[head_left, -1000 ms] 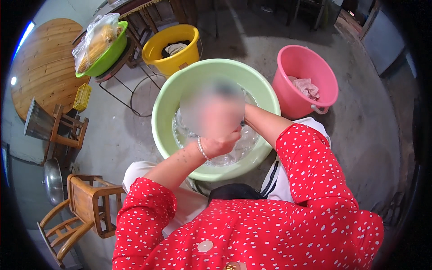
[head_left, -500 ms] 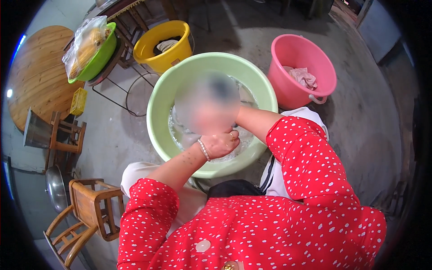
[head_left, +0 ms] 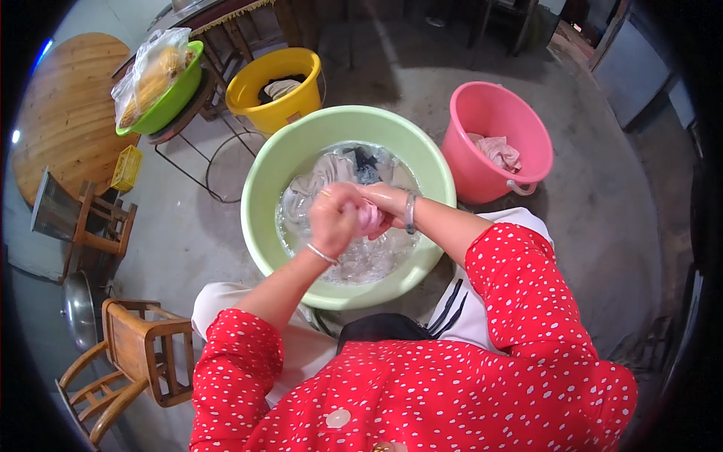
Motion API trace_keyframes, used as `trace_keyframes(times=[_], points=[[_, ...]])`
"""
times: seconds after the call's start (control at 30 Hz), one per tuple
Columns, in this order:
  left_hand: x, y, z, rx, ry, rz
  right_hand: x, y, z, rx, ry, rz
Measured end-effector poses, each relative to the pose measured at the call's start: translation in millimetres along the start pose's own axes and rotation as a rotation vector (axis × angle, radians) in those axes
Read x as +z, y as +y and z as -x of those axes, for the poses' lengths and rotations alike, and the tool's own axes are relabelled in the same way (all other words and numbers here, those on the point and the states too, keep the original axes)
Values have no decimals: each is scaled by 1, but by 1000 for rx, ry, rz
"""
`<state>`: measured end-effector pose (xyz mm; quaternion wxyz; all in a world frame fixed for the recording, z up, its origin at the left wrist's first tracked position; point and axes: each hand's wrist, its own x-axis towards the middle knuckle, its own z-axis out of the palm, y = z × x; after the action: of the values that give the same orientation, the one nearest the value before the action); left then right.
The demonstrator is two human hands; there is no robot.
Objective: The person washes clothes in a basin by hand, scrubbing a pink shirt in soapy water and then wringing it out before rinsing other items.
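Observation:
Over a pale green basin (head_left: 262, 203) of sudsy water, a bunched piece of pink cloth (head_left: 370, 219) is held between my two hands. My left hand (head_left: 334, 221) is closed on its left side, slightly blurred by motion. Around the other side curls my right hand (head_left: 388, 200), fingers partly hidden by the cloth. Soaking beneath them are a greyish-beige garment (head_left: 325, 173) and a dark blue-grey cloth (head_left: 366, 164). The cloth's exact kind cannot be made out.
A pink bucket (head_left: 471, 162) with pale pink cloth stands right of the basin. Behind it on the left is a yellow bucket (head_left: 282, 113) holding fabric. Farther left, a green bowl (head_left: 167, 102) of bagged corn rests on a stand; a wooden chair (head_left: 143, 331) is nearby.
My left hand has moved up and leftward, turning from a lowered position over the basin. The pink cloth now shows between my hands; a blurred patch covered that area before.

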<state>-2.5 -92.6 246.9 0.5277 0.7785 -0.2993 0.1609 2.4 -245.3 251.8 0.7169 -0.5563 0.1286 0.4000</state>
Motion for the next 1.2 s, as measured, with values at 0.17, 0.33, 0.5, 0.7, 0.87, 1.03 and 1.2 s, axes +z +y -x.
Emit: trace_keyframes(times=[0.17,0.33,0.5,0.7,0.87,1.03,1.2], points=[[0,-8,-19,-509,17,304,-16,-10,27,-362,118,-1],[2,-1,-20,-465,-208,226,-69,-66,88,-901,766,500],[3,11,-18,-286,-360,36,-108,-88,159,-952,1298,433],[11,-2,-17,-306,-501,-108,-140,-87,171,-1053,1168,135],[17,-51,9,-361,-733,-275,-93,-90,183,-949,969,436],[19,-96,38,-434,-963,-434,-46,-82,188,-860,697,527],[51,-146,65,-485,-966,-512,-36,-76,187,-805,603,801]])
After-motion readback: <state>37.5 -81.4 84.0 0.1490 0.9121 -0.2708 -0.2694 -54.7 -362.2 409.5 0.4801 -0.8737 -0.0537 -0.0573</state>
